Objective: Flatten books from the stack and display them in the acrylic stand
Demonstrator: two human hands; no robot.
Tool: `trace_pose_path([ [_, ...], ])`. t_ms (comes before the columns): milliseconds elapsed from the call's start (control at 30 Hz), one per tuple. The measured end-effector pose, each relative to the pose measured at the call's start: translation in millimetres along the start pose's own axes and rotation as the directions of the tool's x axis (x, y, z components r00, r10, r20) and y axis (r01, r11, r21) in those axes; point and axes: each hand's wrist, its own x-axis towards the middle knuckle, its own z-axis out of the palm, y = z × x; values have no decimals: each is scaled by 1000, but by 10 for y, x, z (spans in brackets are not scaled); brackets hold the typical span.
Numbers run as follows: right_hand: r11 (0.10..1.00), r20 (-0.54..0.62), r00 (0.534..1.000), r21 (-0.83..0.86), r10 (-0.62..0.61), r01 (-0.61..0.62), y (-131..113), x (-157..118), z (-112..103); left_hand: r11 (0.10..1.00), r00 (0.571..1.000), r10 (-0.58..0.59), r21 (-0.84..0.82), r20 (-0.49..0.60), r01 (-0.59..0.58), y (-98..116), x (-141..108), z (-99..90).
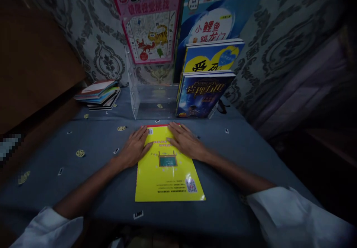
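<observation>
A yellow book [167, 181] lies flat on the cloth-covered table, its printed text upside down to me and a thin red strip along its far edge. My left hand [134, 149] rests flat on the book's upper left edge, fingers stretched out. At the upper right, my right hand [186, 142] lies with fingers extended over the cover and its edge. Neither hand is wrapped round anything. Just beyond the book stands a clear acrylic rack [150, 108], with a dark blue book [200, 95] in its front right slot.
Behind the dark blue book stand a blue-and-yellow book [212, 56] and a larger teal book [214, 8]. A pink book [150, 21] is on the rack's left side. At the back left is a stack of thin books [100, 93]. The table [97, 181] has a grey-blue patterned cloth.
</observation>
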Motion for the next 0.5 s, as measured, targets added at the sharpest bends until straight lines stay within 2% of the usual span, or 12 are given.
trace_pose_path([
  [133, 999, -82, 996, 35, 40, -38, 242, -111, 4, 1000, 998, -5, -1, 63, 5, -20, 38, -35],
  [267, 994, -241, 970, 104, 7, 19, 328, -118, 28, 998, 972, -48, 61, 232, 34, -41, 163, -152],
  [367, 982, -327, 944, 184, 31, 31, 357, -118, 3, 992, 941, -66, 125, 332, 25, -50, 274, -268],
  [500, 971, -357, 931, 239, 76, 12, 409, -129, -16, 975, 945, -60, 222, 322, -14, 17, 392, -351],
])
